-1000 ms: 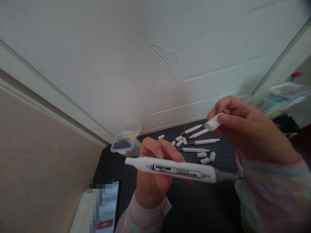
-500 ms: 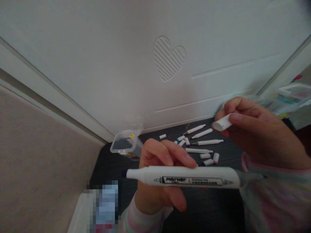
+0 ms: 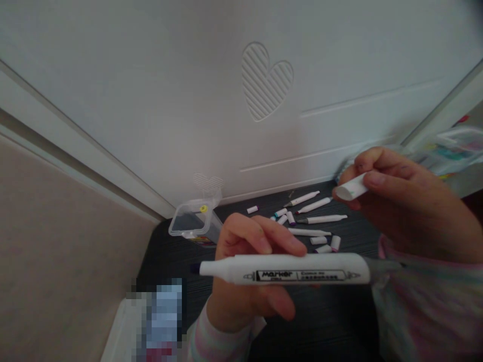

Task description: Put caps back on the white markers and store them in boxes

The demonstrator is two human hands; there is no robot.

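Observation:
A white double-ended marker (image 3: pixel 302 269) lies level across my left hand (image 3: pixel 249 271), pinched between the fingers above and the thumb below. Both of its ends are uncapped: a broad dark purple tip points left, a fine tip on a grey neck points right. My right hand (image 3: pixel 400 196) is closed on a white marker cap (image 3: pixel 352 188), held up and to the right of the marker, apart from it. The cap's open end faces left. Behind my hands, several uncapped markers (image 3: pixel 327 219) and loose caps (image 3: pixel 319 241) are scattered on the dark tabletop (image 3: pixel 313 322).
A clear plastic box (image 3: pixel 190 234) with its lid raised stands at the back left. Behind the tabletop rises a white panel (image 3: pixel 151 100) with embossed hearts. At the right edge is another clear container (image 3: pixel 458 146) with coloured contents. A blurred-out object (image 3: pixel 164 311) lies at lower left.
The view has shifted slightly. The marker has moved a little up and right in the picture, and the cap in my right hand a little to the right. Both grips stay the same.

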